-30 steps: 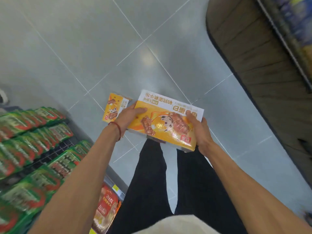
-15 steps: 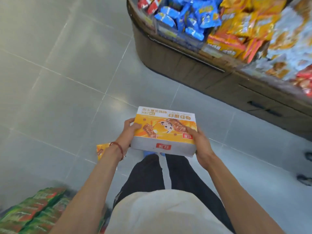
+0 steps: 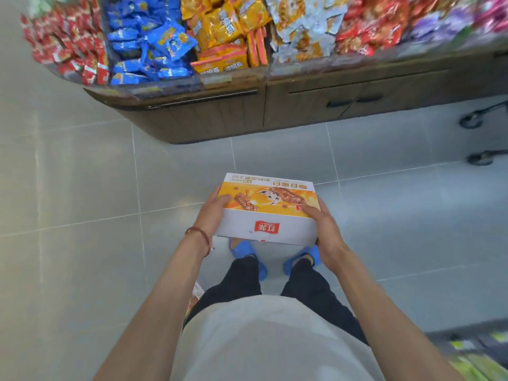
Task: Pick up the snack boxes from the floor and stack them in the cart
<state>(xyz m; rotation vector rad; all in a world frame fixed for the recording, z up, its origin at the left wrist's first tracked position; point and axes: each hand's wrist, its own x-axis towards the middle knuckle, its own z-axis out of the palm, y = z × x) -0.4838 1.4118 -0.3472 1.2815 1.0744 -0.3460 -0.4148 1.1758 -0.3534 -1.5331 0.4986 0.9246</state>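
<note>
— What lies around us?

— We stand on a pale grey tiled floor [image 3: 82, 188]. Ahead of us runs a brown display counter [image 3: 220, 116] with a rounded left end. Its top is heaped with snack packets [image 3: 220, 31] in red, blue, orange and silver, all somewhat blurred.

— And where do we have the snack box [image 3: 269, 204]?

— We hold it off the floor in front of our waist, above our feet. It lies flat, orange face up, with its white side and red logo turned toward us. The print reads upside down from here.

— How do we grip it?

— From both ends, so the box sits between our palms. Our left hand [image 3: 213, 215] clasps the left end, with the thumb lying over the top face. Our right hand [image 3: 323, 229] clasps the near right corner, thumb on top as well. The other fingers curl beneath, where we cannot see them.

— What smaller things do we notice?

— Blue slippers [image 3: 244, 251] show just under the box. Two dark wheels [image 3: 471, 122] stand on the tiles at the right edge. A red cord bracelet [image 3: 200, 235] circles our left wrist. Beside our left leg, a sliver of an orange carton [image 3: 195, 296] lies on the floor.
</note>
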